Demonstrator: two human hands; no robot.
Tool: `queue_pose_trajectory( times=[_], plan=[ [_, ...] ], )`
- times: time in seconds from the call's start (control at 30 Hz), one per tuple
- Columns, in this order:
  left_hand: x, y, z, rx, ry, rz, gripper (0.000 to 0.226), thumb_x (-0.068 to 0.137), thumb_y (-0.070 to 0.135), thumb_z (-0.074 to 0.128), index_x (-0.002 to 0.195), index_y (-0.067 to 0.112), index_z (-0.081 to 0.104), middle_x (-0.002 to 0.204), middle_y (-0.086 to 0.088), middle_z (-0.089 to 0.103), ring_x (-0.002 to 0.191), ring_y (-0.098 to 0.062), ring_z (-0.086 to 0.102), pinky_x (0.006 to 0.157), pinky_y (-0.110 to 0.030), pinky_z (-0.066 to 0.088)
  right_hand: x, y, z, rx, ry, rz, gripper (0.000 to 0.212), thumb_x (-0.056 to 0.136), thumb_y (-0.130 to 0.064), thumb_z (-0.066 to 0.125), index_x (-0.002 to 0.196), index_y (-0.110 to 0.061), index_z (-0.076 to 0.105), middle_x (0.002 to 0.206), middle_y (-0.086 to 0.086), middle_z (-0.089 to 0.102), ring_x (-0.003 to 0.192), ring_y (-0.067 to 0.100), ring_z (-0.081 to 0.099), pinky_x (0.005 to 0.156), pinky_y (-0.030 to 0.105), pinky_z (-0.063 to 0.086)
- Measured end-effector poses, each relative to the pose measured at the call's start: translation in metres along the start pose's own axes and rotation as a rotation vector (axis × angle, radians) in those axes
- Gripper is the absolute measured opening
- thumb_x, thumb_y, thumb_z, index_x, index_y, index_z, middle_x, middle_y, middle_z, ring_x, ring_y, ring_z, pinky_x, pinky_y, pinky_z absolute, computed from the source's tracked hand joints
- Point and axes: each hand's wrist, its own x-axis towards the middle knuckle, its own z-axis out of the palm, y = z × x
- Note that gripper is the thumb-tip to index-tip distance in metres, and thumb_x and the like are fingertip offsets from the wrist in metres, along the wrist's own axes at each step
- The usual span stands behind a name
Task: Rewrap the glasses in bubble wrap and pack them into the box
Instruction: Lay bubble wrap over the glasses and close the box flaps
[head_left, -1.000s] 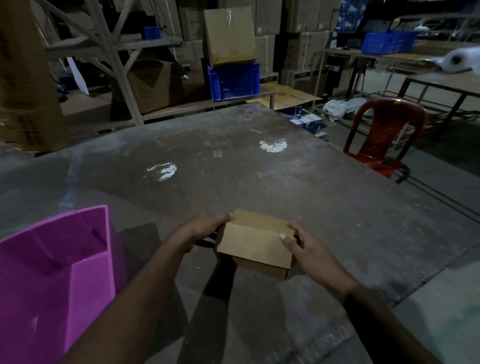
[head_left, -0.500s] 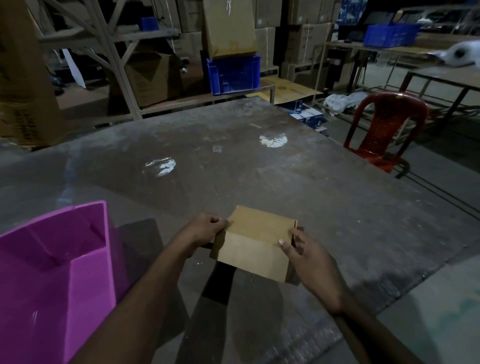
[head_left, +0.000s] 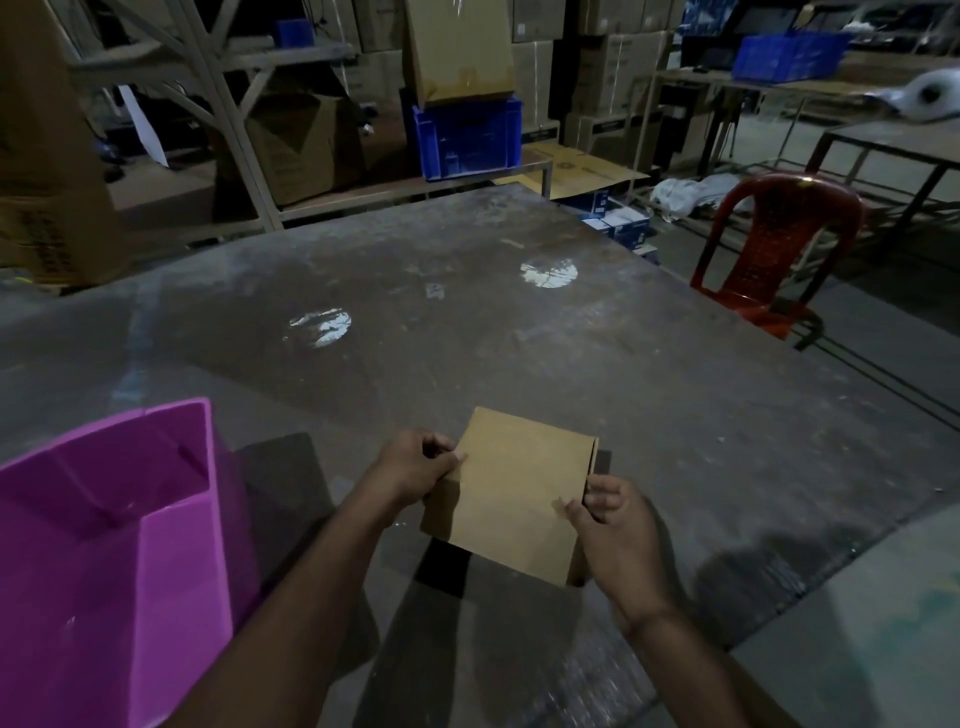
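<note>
Both hands grip small brown cardboard box (head_left: 511, 493): left hand (head_left: 415, 465) pinches left edge, right hand (head_left: 613, 525) pinches right edge near lower corner. Box held tilted just above grey worktable (head_left: 519, 338), broad face toward camera. Magenta bin (head_left: 114, 545) left of grip; red plastic chair (head_left: 774, 249) far right beyond it.

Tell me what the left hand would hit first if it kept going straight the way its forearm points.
The cardboard box. The left hand already grips its left edge, forearm aimed up and right across the table, so it would push straight into the box. Past it looks like bare tabletop, though depth is uncertain.
</note>
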Motion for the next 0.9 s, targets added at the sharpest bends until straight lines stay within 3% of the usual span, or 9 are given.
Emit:
queue_pose_trajectory(
  times=[0.07, 0.2, 0.3, 0.43, 0.6, 0.7, 0.9],
  plan=[
    [-0.002, -0.004, 0.002, 0.000, 0.035, 0.007, 0.012, 0.091, 0.024, 0.074, 0.099, 0.017, 0.069, 0.094, -0.003, 0.070, 0.083, -0.017, 0.063, 0.068, -0.029, 0.050, 0.001, 0.011, 0.005, 0.055, 0.008, 0.074, 0.035, 0.082, -0.022, 0.082, 0.107, -0.022, 0.057, 0.113, 0.008, 0.062, 0.100, 0.023, 0.062, 0.088, 0.046, 0.057],
    [-0.009, -0.010, 0.007, -0.026, 0.053, -0.007, 0.014, 0.092, 0.025, 0.073, 0.098, 0.013, 0.070, 0.088, -0.002, 0.070, 0.075, -0.013, 0.062, 0.056, -0.023, 0.045, 0.005, 0.029, 0.006, 0.134, -0.035, 0.155, 0.050, 0.083, -0.027, 0.081, 0.127, -0.013, 0.060, 0.123, 0.007, 0.065, 0.112, 0.026, 0.063, 0.096, 0.047, 0.055],
    [-0.010, -0.013, 0.010, -0.033, 0.108, 0.001, 0.015, 0.091, 0.028, 0.075, 0.094, 0.014, 0.073, 0.086, 0.000, 0.072, 0.075, -0.014, 0.063, 0.060, -0.025, 0.047, 0.010, 0.029, 0.005, 0.158, -0.044, 0.139, 0.041, 0.085, -0.025, 0.079, 0.122, -0.015, 0.064, 0.120, 0.006, 0.068, 0.109, 0.025, 0.065, 0.093, 0.047, 0.057],
    [-0.014, -0.018, 0.015, -0.047, 0.209, -0.010, 0.021, 0.084, 0.036, 0.081, 0.084, 0.017, 0.072, 0.084, 0.000, 0.075, 0.081, -0.019, 0.069, 0.075, -0.040, 0.058, 0.026, 0.020, 0.006, 0.084, -0.044, 0.075, 0.041, 0.088, -0.027, 0.077, 0.125, -0.015, 0.066, 0.122, 0.005, 0.069, 0.109, 0.025, 0.065, 0.094, 0.049, 0.056],
    [-0.024, -0.025, 0.021, -0.085, 0.230, -0.036, 0.029, 0.083, 0.048, 0.078, 0.087, 0.021, 0.068, 0.088, 0.003, 0.074, 0.087, -0.019, 0.069, 0.084, -0.048, 0.059, 0.033, 0.002, -0.002, 0.009, -0.041, 0.004, 0.036, 0.089, -0.030, 0.075, 0.119, -0.013, 0.066, 0.112, 0.003, 0.069, 0.100, 0.018, 0.066, 0.078, 0.029, 0.054],
    [-0.031, -0.033, 0.019, -0.060, 0.151, -0.048, 0.039, 0.081, 0.056, 0.077, 0.093, 0.021, 0.066, 0.093, 0.003, 0.074, 0.089, -0.019, 0.069, 0.084, -0.046, 0.059, 0.018, 0.008, -0.009, 0.045, -0.072, -0.026, 0.041, 0.085, -0.030, 0.079, 0.119, -0.014, 0.062, 0.112, 0.001, 0.068, 0.100, 0.015, 0.066, 0.086, 0.034, 0.057],
    [-0.048, -0.046, 0.020, -0.175, 0.153, -0.037, 0.031, 0.081, 0.044, 0.082, 0.089, 0.015, 0.073, 0.087, -0.001, 0.077, 0.086, -0.023, 0.073, 0.078, -0.041, 0.059, -0.007, 0.025, -0.020, 0.065, -0.097, -0.075, 0.024, 0.084, -0.019, 0.080, 0.101, -0.022, 0.063, 0.098, -0.009, 0.073, 0.087, -0.003, 0.069, 0.071, 0.014, 0.053]
  ],
)
